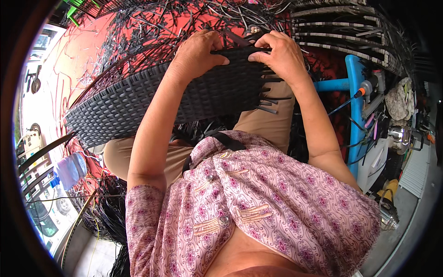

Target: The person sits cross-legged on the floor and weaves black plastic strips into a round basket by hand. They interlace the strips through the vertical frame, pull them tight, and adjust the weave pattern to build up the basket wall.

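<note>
A long, dark grey woven panel (pixel 124 104) of flat plastic strips lies across my lap, slanting up to the right. Loose strip ends (pixel 270 104) stick out of its right end. My left hand (pixel 197 54) is closed over the panel's far edge, thumb on the near face and fingertips hidden behind. To its right, my right hand (pixel 282 56) is closed at the same edge, its thumb and forefinger pinching around a dark strip there. Between the hands, a dark brownish strip (pixel 236 39) crosses above the edge.
Loose black strips (pixel 152 27) cover much of the red floor (pixel 78 60). A blue frame (pixel 354 87) stands right, beside an orange-tipped tool (pixel 364 88). A woven frame (pixel 341 27) lies far right. At left is a water bottle (pixel 71 171); black strands (pixel 108 207) heap nearby.
</note>
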`<state>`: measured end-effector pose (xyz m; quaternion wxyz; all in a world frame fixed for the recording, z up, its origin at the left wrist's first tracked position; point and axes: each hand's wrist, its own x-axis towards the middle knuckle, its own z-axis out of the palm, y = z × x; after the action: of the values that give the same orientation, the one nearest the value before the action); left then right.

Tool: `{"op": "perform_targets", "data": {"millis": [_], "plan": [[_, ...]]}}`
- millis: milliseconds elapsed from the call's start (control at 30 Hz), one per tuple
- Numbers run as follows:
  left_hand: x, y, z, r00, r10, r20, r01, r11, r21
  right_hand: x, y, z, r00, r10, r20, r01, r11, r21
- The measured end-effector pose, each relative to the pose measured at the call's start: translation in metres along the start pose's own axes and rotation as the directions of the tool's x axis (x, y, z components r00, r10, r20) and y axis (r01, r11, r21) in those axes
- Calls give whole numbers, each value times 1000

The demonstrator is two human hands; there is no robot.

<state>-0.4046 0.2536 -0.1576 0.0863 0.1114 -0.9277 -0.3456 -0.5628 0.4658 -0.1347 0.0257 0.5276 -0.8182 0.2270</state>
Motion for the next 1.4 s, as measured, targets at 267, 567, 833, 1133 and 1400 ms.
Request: {"op": "perform_targets", "data": {"millis": [267,567,833,1133,1400], "plan": [[9,2,-4,981,-90,171,99,994,-44,-1,-6,-5,996,73,60,-76,995,64],[10,-8,0,981,-22,195,57,983,-177,-16,4,7,927,315,202,-373,823,429],[-6,1,5,997,71,36,-67,992,-110,-30,-10,-1,912,323,253,-399,843,361],[-57,-15,-24,912,299,-280,-281,954,106,-23,-26,-8,970,235,63,-237,971,21],[-89,-84,-81,990,128,-56,-126,991,53,15,-111,47,978,-190,-81,197,976,90]]}}
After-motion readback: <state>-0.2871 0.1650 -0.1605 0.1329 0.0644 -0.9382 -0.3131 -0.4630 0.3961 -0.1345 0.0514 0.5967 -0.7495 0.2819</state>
